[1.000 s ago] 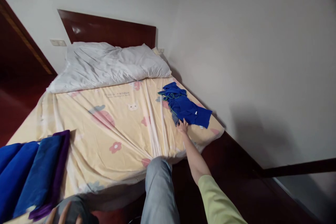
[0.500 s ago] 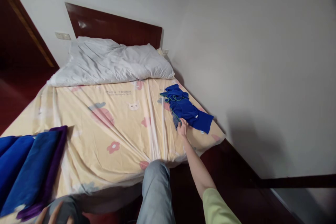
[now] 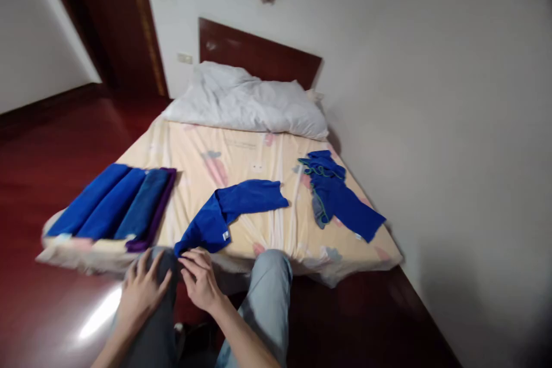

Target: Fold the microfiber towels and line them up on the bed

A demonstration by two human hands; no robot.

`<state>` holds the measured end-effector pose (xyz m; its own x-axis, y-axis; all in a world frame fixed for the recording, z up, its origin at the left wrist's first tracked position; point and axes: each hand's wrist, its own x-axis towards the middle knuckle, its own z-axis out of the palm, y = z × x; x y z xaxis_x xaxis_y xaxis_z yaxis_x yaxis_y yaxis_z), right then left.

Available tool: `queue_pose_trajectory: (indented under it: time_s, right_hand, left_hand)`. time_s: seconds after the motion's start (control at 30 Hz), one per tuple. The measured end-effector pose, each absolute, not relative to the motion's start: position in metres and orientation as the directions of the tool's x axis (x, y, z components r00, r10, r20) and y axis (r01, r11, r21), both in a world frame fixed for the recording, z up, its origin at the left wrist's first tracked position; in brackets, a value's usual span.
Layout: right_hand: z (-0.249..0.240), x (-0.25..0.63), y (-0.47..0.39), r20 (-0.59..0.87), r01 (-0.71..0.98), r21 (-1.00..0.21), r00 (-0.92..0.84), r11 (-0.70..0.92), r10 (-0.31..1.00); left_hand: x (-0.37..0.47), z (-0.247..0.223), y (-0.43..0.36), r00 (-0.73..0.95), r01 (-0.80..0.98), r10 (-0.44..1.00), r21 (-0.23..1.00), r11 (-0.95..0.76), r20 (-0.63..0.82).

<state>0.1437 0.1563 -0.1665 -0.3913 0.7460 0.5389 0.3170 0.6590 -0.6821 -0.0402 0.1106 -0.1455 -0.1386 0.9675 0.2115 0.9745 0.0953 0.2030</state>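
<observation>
A blue towel (image 3: 252, 195) with a small white tag lies bent across the front middle of the bed. Its lower left corner is pinched in the fingers of my right hand (image 3: 200, 279), just above the bed's front edge. My left hand (image 3: 142, 288) rests on my left knee with its fingers spread, holding nothing. At the right side of the bed is a crumpled pile of blue towels (image 3: 340, 198), some edged in green stitching and one greyish. Folded blue towels (image 3: 112, 201) and a purple towel (image 3: 159, 213) lie side by side at the left.
The bed (image 3: 194, 149) has a pale yellow patterned sheet. A white quilt (image 3: 254, 103) is bunched against the dark wooden headboard (image 3: 259, 49). My knees are at the bed's front edge. A wall stands along the right, and dark red floor (image 3: 129, 132) shows at the left.
My right hand has moved left from the pile, and a blue towel now stretches across the middle of the bed from it. The view has swung left, showing my left hand fully.
</observation>
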Motion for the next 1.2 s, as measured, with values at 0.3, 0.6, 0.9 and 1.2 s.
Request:
queue_pose_trajectory:
  time_s: [0.3,0.6,0.9,1.2]
  right_hand:
    - [-0.173,0.158,0.098,0.282,0.167,-0.894,-0.513,0.416,0.811]
    - [-0.203,0.188,0.131,-0.505,-0.241,-0.833,-0.038,-0.499,0.862]
    - [-0.235,0.189,0.148,-0.455,-0.244,-0.868,0.048,-0.432,0.889]
    - [-0.219,0.18,0.138,-0.102,0.061,-0.993,-0.008,-0.101,0.995]
  left_hand:
    - [-0.03,-0.146,0.102,-0.28,0.927,0.957,0.28,0.25,0.072]
    - [-0.026,-0.141,0.101,-0.302,0.911,0.953,0.303,0.28,0.027]
    - [-0.028,-0.142,0.099,-0.283,0.9,0.958,0.36,0.247,0.051]
    - [-0.028,-0.138,0.099,-0.25,0.904,0.962,0.381,0.191,0.11]
